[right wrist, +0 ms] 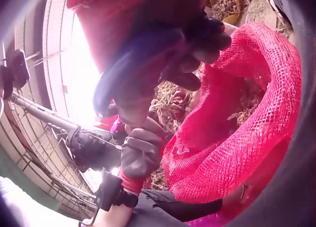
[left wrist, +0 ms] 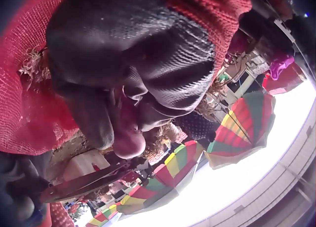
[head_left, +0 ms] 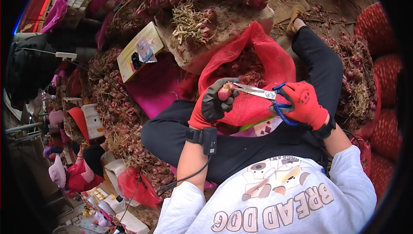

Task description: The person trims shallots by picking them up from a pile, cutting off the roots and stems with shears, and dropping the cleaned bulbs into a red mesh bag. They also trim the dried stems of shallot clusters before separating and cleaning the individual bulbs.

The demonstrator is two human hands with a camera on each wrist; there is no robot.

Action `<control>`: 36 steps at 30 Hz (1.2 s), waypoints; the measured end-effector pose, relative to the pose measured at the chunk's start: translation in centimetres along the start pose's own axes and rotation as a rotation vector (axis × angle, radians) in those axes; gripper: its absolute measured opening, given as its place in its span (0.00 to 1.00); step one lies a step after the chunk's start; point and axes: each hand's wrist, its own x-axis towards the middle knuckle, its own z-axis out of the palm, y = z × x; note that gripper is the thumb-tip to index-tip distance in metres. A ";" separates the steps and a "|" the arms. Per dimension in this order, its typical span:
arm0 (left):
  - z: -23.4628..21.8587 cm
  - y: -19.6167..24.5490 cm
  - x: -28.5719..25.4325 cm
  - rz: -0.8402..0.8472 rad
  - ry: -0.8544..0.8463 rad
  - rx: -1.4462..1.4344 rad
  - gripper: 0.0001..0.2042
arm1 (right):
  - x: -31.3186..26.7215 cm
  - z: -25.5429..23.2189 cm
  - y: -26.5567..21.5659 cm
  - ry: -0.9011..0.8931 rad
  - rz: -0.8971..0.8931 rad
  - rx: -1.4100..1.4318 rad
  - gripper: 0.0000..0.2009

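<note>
My left hand [head_left: 211,105], in a red glove with a dark coated palm, pinches a small pinkish-red shallot [head_left: 225,92] between thumb and fingers. The shallot's rounded end [left wrist: 130,145] pokes out below the dark fingers in the left wrist view. Blue-handled scissors [head_left: 260,92] are gripped by my right hand [head_left: 306,103], also red-gloved, with fingers in the loops. Their blades point left, slightly parted, with the tips at the shallot's top. Under both hands, a red mesh bag [head_left: 277,60] gapes wide, with reddish skins and scraps [head_left: 245,68] inside.
Dried shallot bunches [head_left: 193,21] lie on a stone-like block [head_left: 189,64] ahead. A yellow box [head_left: 124,64] stands left of it, beside a long shallot heap [head_left: 116,109]. More shallots [head_left: 355,77] and filled red mesh sacks [head_left: 385,79] are on the right.
</note>
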 end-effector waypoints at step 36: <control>0.4 -0.9 0.0 -0.002 -0.085 0.296 0.27 | -0.9 0.7 0.2 -0.098 -0.033 0.010 0.18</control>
